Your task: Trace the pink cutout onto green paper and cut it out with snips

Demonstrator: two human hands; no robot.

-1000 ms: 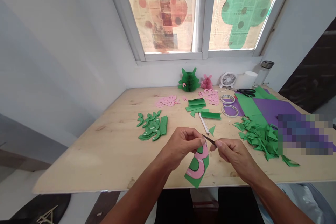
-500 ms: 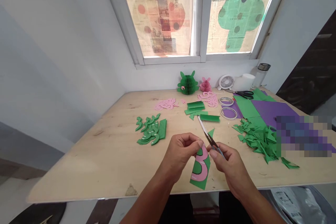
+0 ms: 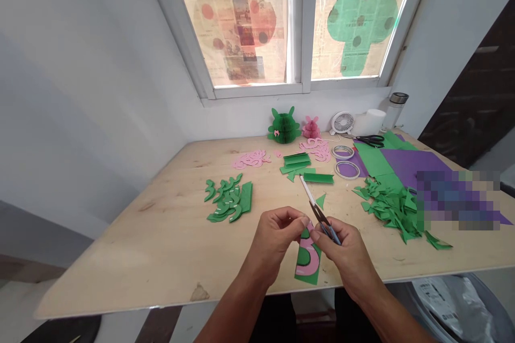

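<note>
Counter [image 3: 161, 257]: pale wood. Heap of green scraps [image 3: 388, 203] toward its right edge. Left hand [image 3: 276, 238] and right hand [image 3: 349, 252] close together above the near edge. Left fingers pinch the top of a green paper [image 3: 309, 261] bearing a pink 3, which hangs below them. Right fingers grip scissors [image 3: 321, 216], blades toward far edge; thumb contact with paper unclear. White pen [image 3: 306, 187] beyond.

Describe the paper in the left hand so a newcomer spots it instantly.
Find the wooden table, then its near edge. There the left hand pinches the top of a green paper piece. Unlike the green cutouts and pink cutouts lying farther back, it shows a pink 3 on green.
</note>
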